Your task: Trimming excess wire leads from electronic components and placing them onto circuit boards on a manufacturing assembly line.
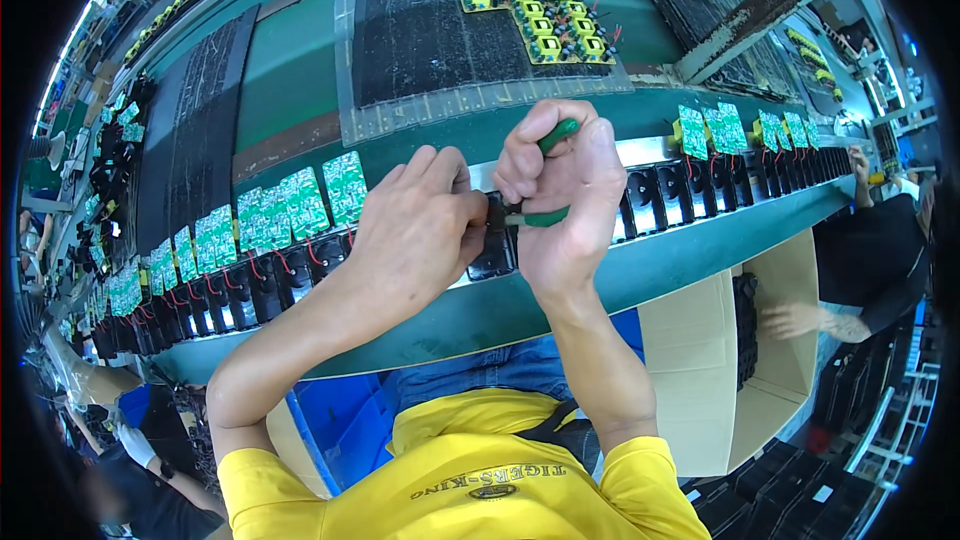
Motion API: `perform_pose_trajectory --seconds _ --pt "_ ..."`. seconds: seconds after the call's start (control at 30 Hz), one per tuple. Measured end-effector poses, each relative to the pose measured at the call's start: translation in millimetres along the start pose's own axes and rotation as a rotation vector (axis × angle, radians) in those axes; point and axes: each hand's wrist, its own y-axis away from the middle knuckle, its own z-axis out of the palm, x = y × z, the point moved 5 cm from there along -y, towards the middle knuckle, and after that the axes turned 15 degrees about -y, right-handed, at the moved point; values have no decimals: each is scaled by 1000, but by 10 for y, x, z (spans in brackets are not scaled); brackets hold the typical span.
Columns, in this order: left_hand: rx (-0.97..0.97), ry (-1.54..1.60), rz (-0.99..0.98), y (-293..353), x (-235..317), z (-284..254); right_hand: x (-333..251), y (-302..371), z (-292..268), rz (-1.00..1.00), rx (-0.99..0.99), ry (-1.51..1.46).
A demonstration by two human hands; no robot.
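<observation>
The right grip (580,200) is closed on a green-handled hand tool (543,219): one handle lies across the palm, the other sits under the curled fingers, and the tool's working end points toward the left grip (405,230). The left grip has its fingers bent and its fingertips gathered at that end, over a black housing (490,262); whether they pinch anything is hidden by the hand itself, so its hold cannot be told. This housing sits just below the left fingertips, on the near side of the tool.

More black housings (265,295) run in a row out to the left of the left grip, with red wires among them and green circuit boards (280,208) standing along their far side. One single board (344,187) is just beside the left wrist's far side. To the right of the right grip the row continues, with further green boards (722,130) behind it.

Beyond both grips, yellow-topped component boards (520,0) lie on a black mat (430,65). The green surface (440,320) extends nearer than the grips, and an open cardboard box (690,380) stands below its edge, right of the right forearm. A co-worker's hand (790,320) is over that box, well apart from the right grip.
</observation>
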Motion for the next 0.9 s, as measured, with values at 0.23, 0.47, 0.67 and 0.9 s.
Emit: perform_pose_trajectory --seconds 0.23,0.47,0.67,0.9 --pt "-1 -13 -45 49 -33 63 138 -30 33 122 122 -70" --pt "66 23 -28 19 -47 105 198 -110 3 178 -73 -211" --pt "80 35 19 -20 -32 103 193 -107 -227 150 -362 -288" --pt "-126 -11 18 -42 -82 68 -316 165 319 -115 -10 50"
